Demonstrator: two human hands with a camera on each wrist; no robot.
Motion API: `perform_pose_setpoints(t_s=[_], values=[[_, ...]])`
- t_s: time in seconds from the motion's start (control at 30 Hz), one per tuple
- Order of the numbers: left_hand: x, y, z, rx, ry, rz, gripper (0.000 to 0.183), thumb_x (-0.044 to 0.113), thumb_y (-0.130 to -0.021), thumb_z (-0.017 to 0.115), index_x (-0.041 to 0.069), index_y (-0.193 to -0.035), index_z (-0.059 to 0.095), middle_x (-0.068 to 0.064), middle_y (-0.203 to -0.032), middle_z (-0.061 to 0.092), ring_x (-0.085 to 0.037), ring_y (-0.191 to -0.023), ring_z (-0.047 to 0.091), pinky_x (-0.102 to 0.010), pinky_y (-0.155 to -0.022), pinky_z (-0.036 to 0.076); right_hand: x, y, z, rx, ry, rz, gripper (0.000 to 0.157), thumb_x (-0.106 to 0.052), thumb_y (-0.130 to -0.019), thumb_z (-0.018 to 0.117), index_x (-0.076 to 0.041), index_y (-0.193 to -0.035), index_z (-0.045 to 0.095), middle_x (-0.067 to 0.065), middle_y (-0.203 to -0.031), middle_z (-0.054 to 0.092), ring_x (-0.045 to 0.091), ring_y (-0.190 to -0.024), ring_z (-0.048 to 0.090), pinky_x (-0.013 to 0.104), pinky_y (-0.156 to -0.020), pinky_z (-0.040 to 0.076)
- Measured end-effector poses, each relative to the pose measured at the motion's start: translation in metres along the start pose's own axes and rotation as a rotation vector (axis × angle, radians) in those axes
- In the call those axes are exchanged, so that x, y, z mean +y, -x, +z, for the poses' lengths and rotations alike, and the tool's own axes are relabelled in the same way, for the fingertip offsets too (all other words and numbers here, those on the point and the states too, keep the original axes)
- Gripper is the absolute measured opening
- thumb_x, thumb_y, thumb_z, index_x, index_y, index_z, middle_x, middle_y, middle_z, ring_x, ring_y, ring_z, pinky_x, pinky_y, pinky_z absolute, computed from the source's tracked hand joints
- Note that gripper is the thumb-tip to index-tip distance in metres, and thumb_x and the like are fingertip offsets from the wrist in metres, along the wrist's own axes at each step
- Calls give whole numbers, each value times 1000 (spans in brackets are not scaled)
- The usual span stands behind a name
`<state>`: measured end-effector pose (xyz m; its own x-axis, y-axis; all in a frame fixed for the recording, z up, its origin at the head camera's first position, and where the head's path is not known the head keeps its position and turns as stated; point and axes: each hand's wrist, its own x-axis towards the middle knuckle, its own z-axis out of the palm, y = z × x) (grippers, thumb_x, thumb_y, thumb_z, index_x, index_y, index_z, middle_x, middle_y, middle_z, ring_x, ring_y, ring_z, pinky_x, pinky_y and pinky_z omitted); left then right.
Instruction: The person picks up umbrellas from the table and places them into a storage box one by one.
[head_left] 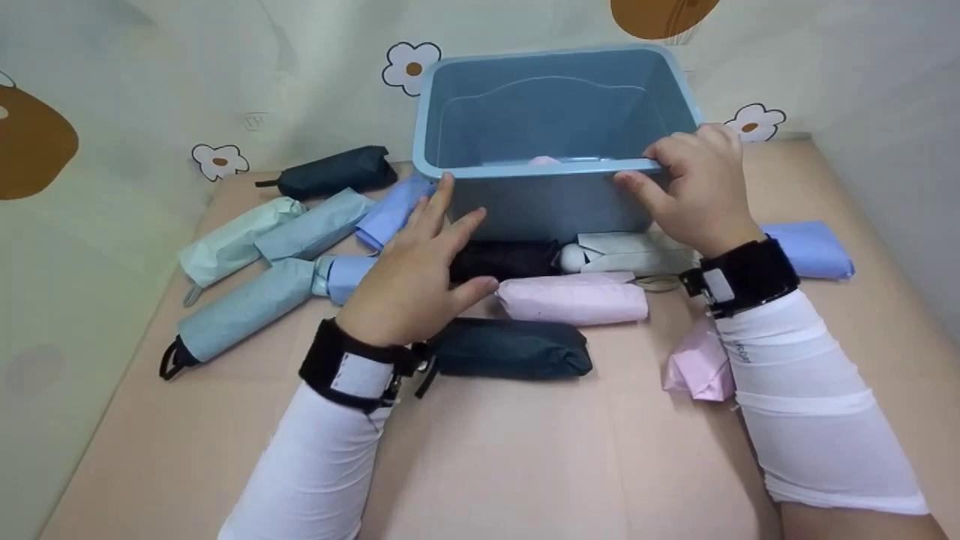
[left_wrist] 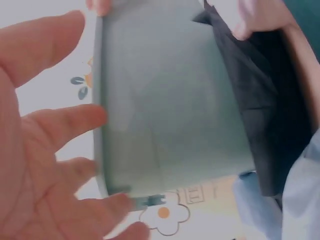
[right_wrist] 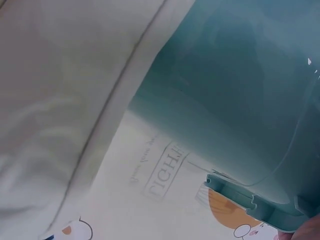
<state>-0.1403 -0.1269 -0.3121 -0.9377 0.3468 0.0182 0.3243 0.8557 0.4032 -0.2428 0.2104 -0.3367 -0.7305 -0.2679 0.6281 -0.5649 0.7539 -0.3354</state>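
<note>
A blue-grey plastic bin [head_left: 555, 202] stands at the back of the table, a bit of something pink [head_left: 544, 160] visible low inside it. My right hand [head_left: 701, 187] grips its front right corner, fingers over the rim and thumb against the front wall. With fingers spread, my left hand [head_left: 412, 277] is at the bin's front left corner, fingertips right at the rim in the left wrist view. Folded umbrellas lie in front of the bin: a black one [head_left: 510, 259], a pale grey-green one [head_left: 630, 253], a pink one [head_left: 574, 298] and a dark navy one [head_left: 514, 348].
Left of the bin lie more folded umbrellas: a dark one [head_left: 337, 172], a mint one [head_left: 240, 238], grey-blue ones [head_left: 247, 307] and blue ones [head_left: 397, 210]. A blue umbrella [head_left: 814, 249] and a pink one [head_left: 701, 364] are at the right. A flower-patterned curtain [head_left: 315, 75] hangs behind.
</note>
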Motion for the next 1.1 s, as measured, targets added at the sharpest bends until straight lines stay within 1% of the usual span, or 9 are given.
perform_pose_setpoints(t_s=[0.07,0.17,0.27,0.33,0.4,0.47,0.7,0.93,1.1], values=[[3,5,-1,-64,0,-8,81,56,-98,68,26,-165,35,-6,-179,6,-35,-164,11,-56,-130,21,0,0,1,2,-2,2,45,-40,-92,79,4,-89,67,21,-83,68,39,-85,48,60,-106,28],[7,10,0,-159,-6,-21,81,59,-94,71,26,-162,42,-9,-171,33,-32,-157,34,-54,-125,33,-1,0,1,4,-6,10,43,-38,-92,80,3,-89,68,21,-81,67,41,-88,48,60,-107,27],[10,11,7,-261,-3,-42,74,58,-90,77,25,-152,55,-6,-151,58,-28,-137,59,-50,-113,48,-1,0,0,-2,-8,20,43,-37,-92,80,3,-90,68,20,-82,68,40,-89,48,60,-108,26],[10,10,13,-306,-5,-51,67,57,-87,80,24,-143,62,-3,-137,66,-24,-122,66,-48,-106,52,-2,1,-1,-8,-10,28,42,-37,-92,80,3,-90,68,20,-83,68,41,-90,49,59,-109,26],[9,9,20,-329,-17,-52,61,54,-83,85,23,-133,67,-1,-127,69,-21,-113,67,-46,-101,54,-3,1,-1,-12,-10,35,41,-36,-93,80,3,-90,68,20,-84,69,41,-91,49,59,-110,26],[6,8,28,-328,-39,-40,59,51,-80,88,21,-128,69,0,-124,70,-21,-109,67,-45,-100,53,-3,1,-1,-13,-9,38,41,-36,-93,80,3,-90,68,21,-84,69,42,-92,49,59,-110,26],[-1,5,49,-328,-99,-39,64,41,-72,93,18,-127,69,-5,-124,73,-25,-113,68,-51,-99,54,-2,0,0,-7,-3,21,43,-38,-92,80,4,-91,68,21,-86,69,41,-90,50,60,-109,27],[-3,2,54,-334,-113,-31,51,19,-75,83,16,-124,69,-7,-120,73,-25,-109,67,-49,-97,54,-3,-1,1,-1,-3,11,44,-39,-93,79,3,-90,68,20,-82,67,38,-86,48,60,-108,27],[-4,1,54,-371,-100,-12,56,20,-78,83,17,-132,66,-7,-125,71,-24,-111,65,-48,-102,52,-2,0,0,2,-9,18,44,-39,-93,80,3,-89,67,20,-80,66,38,-86,48,60,-106,27]])
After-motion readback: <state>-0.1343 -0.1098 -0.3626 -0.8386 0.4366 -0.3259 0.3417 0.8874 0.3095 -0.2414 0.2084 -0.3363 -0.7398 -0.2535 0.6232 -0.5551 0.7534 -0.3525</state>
